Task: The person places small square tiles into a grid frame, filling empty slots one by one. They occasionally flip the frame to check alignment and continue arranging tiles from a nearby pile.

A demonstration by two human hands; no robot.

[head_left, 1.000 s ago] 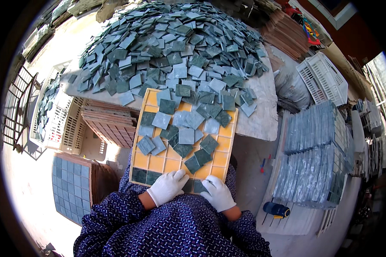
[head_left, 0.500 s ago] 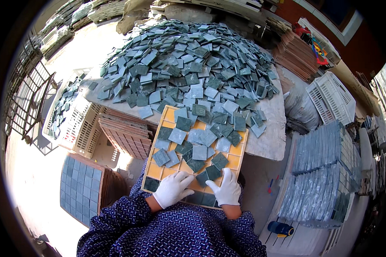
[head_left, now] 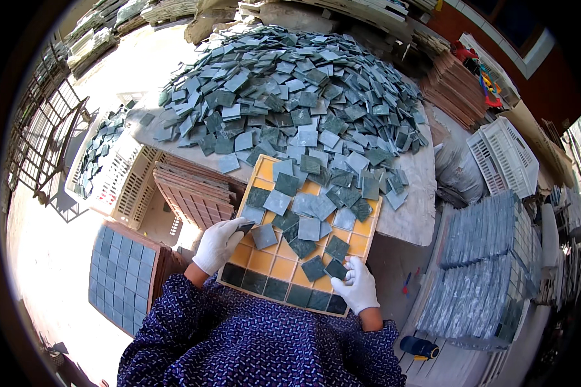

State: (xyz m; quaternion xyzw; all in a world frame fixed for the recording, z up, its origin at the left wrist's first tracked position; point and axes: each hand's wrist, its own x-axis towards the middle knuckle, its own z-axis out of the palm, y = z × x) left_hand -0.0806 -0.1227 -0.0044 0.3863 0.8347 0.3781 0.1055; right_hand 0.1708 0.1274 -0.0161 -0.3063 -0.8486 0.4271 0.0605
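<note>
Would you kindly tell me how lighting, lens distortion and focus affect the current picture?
Head view: the sunlit floor at left is washed out nearly white; head view: straight edges bow, as on the tiled stack at lower left, and black fills the corners; head view: the yellow tray, left hand and right hand look reasonably sharp.

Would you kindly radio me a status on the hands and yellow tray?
Left hand holding a dark tile. Right hand touching a green tile. Yellow tray: bottom row filled; loose tiles across upper cells.
</note>
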